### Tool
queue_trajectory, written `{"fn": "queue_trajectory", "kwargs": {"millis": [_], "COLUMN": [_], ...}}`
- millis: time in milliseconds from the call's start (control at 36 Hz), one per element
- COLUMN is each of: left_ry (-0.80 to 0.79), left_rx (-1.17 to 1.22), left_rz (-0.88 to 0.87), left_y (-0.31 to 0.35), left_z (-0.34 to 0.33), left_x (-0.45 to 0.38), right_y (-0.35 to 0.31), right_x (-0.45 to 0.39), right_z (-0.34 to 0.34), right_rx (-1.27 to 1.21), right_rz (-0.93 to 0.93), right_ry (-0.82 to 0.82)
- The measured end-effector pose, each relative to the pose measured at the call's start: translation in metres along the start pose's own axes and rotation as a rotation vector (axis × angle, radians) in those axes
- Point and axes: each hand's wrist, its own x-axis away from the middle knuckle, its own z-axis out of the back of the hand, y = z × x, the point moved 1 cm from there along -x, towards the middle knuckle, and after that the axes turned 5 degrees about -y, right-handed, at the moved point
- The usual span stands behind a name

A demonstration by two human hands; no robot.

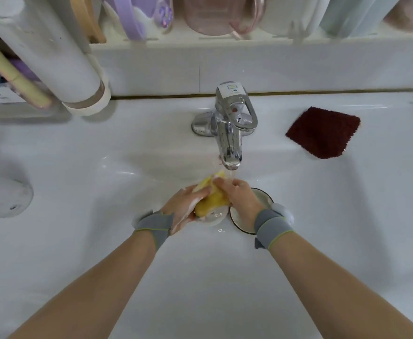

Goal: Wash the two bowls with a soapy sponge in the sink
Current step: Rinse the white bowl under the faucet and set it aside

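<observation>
Both hands, left [184, 206] and right [241, 198], gripping yellow sponge [212, 198] under running tap [230, 133]; long axis slanting away-right, bowl [265, 199] beneath.

Pretty tight right around the hands: the tap [230, 133] spout hangs just above and ahead of the right hand [241, 200], and a dark-rimmed bowl [239, 220] sits directly under that wrist. Left of the left hand [182, 207] the white basin [90, 216] is bare. The dark red cloth [324, 132] lies well off, ahead-right on the ledge.
</observation>
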Motion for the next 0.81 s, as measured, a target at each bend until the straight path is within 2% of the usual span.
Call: {"fn": "queue_trajectory", "kwargs": {"millis": [83, 167, 389, 583, 667, 806], "left_ry": [0.06, 0.085, 0.165, 0.163, 0.233, 0.267], "left_rx": [-0.171, -0.235, -0.415, -0.481, -0.536, -0.449], "left_rz": [-0.029, -0.054, -0.13, -0.17, -0.169, -0.096], "left_y": [0.003, 0.004, 0.018, 0.022, 0.023, 0.025], "left_z": [0.004, -0.005, -0.036, -0.049, -0.046, -0.029], "left_x": [-0.006, -0.012, -0.041, -0.053, -0.051, -0.043], "right_y": [-0.006, -0.009, -0.01, -0.002, 0.0, -0.001], "right_x": [0.001, 0.004, 0.009, 0.002, -0.003, -0.009], "right_z": [0.005, 0.013, 0.048, 0.05, 0.041, 0.02], "right_rx": [0.089, 0.143, 0.052, -0.082, -0.115, -0.135], "right_rz": [0.082, 0.113, 0.113, 0.038, -0.005, -0.014], "right_ry": [0.034, 0.076, 0.193, 0.244, 0.247, 0.184]}}
